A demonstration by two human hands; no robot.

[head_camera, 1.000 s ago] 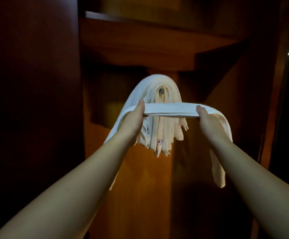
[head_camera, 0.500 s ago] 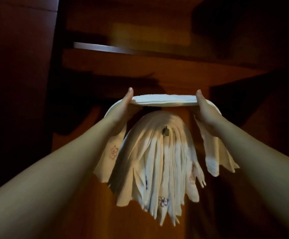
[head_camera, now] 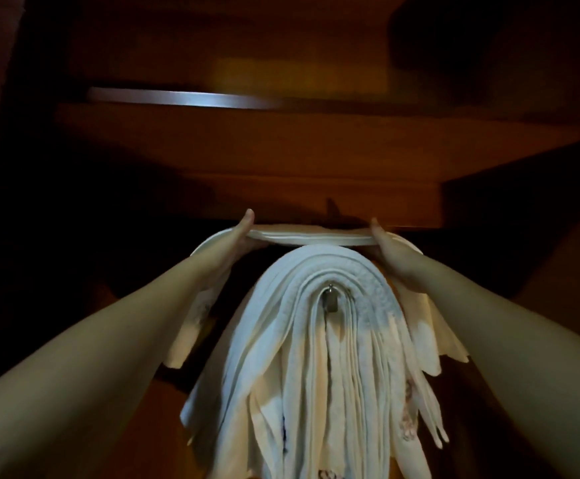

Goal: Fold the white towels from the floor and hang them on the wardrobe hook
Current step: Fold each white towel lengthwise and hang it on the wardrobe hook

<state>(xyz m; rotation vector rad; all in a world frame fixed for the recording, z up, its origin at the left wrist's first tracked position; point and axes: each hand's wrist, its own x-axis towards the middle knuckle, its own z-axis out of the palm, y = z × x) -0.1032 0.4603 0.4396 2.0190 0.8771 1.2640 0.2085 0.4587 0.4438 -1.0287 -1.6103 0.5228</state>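
A folded white towel stretches flat between my two hands, just above a thick bundle of several white towels draped over a small metal hook on the wardrobe's back panel. My left hand grips the towel's left end, thumb on top. My right hand grips its right end the same way. The towel's loose ends hang down behind both wrists, on either side of the bundle. The held towel looks just clear of the bundle's top, though I cannot be sure.
A wooden shelf runs across just above my hands, with a metal rail higher up. Dark wardrobe walls close in on the left and right. The orange-brown back panel shows behind the towels.
Both hands have carried the folded towel up from in front of the hanging bundle to just over its top. The view has moved closer to the hook.
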